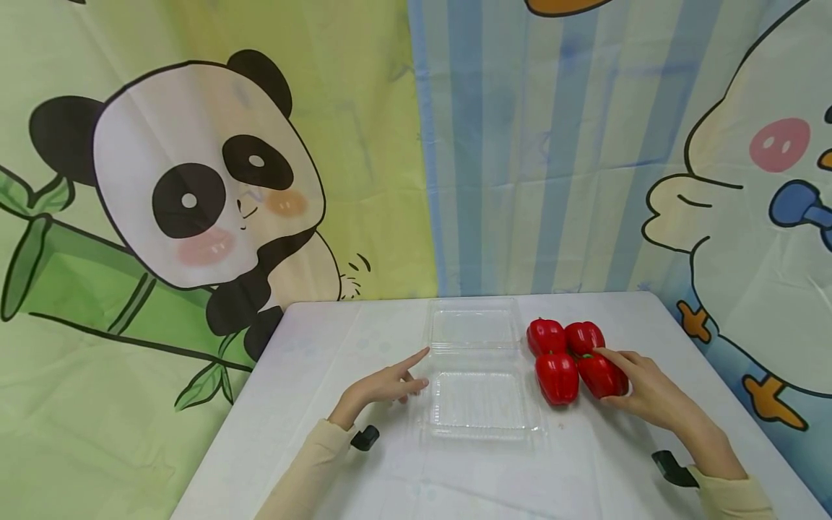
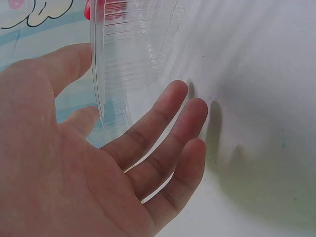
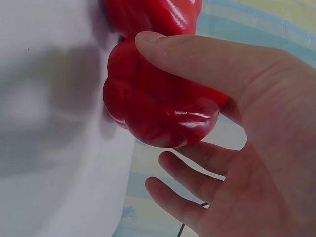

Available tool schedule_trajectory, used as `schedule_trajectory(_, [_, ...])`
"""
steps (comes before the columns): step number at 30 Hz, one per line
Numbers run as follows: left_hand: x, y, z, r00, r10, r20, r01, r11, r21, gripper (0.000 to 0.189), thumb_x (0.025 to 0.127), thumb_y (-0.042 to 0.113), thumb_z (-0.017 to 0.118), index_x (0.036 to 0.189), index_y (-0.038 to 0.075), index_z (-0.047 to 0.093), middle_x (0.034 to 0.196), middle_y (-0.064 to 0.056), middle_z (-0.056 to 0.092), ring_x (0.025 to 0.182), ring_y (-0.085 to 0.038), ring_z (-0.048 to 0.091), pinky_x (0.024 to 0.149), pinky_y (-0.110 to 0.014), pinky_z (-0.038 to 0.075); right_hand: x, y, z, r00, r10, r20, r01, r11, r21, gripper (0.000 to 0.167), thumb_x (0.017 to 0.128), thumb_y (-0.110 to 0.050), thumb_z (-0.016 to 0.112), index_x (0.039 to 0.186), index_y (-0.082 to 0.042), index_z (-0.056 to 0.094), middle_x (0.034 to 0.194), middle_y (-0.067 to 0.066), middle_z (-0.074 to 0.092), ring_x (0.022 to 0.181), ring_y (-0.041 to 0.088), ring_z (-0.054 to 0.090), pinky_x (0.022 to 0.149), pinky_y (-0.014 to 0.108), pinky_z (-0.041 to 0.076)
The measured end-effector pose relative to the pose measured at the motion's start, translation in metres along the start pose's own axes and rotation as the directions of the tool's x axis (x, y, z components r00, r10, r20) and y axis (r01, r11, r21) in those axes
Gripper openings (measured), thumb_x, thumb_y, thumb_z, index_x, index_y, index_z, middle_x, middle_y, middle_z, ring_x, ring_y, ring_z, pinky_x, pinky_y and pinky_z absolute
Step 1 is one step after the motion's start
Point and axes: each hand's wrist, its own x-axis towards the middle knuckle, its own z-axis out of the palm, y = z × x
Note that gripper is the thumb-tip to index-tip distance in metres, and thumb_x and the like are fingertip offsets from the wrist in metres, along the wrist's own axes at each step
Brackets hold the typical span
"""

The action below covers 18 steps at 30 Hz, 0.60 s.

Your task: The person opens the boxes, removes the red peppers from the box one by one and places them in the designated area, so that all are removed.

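Four bright red bell peppers sit in a two-by-two cluster on the right part of the table. My right hand [image 1: 650, 390] grips the near right bell pepper [image 3: 158, 98], thumb on one side and index finger on the other; its remaining fingers are spread below in the right wrist view. A second bell pepper [image 3: 153, 15] adjoins it. My left hand [image 1: 380, 386] is at the left side of a clear plastic clamshell box [image 1: 481, 401], fingers loosely extended beside its edge. The box lies opened out, its two halves one behind the other.
The other bell peppers are the near left one [image 1: 557, 378], the far left one [image 1: 546, 336] and the far right one [image 1: 584, 337]. A white table [image 1: 364, 332] bears everything. Behind its far edge hangs a printed cloth [image 1: 364, 144] with a panda and a bird.
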Motion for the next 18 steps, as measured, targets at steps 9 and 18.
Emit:
schedule_trajectory(9, [0.0009,-0.0015,0.0002,1.000,-0.003,0.001,0.003,1.000,-0.002,0.076,0.098,0.056,0.055,0.160,0.042,0.013,0.103,-0.002,0.068,0.083,-0.022,0.067,0.071,-0.038,0.051,0.0020,0.0038,0.0036,1.000,0.002,0.005,-0.002,1.000,0.006,0.094,0.071,-0.028,0.090,0.148,-0.004,0.041,0.134,0.037,0.047,0.118,0.056,0.044,0.077,0.060,0.056])
schedule_trajectory(18, [-0.0001,0.0001,-0.0001,1.000,-0.010,0.003,0.010,1.000,-0.001,0.076,0.098,0.055,0.056,0.160,0.043,0.014,0.103,-0.002,0.068,0.083,-0.023,0.066,0.071,-0.039,0.051,0.0042,0.0073,0.0087,1.000,0.014,0.009,-0.014,1.000,0.021,0.095,0.070,-0.028,0.091,0.148,-0.004,0.042,0.134,0.038,0.046,0.118,0.057,0.044,0.076,0.059,0.057])
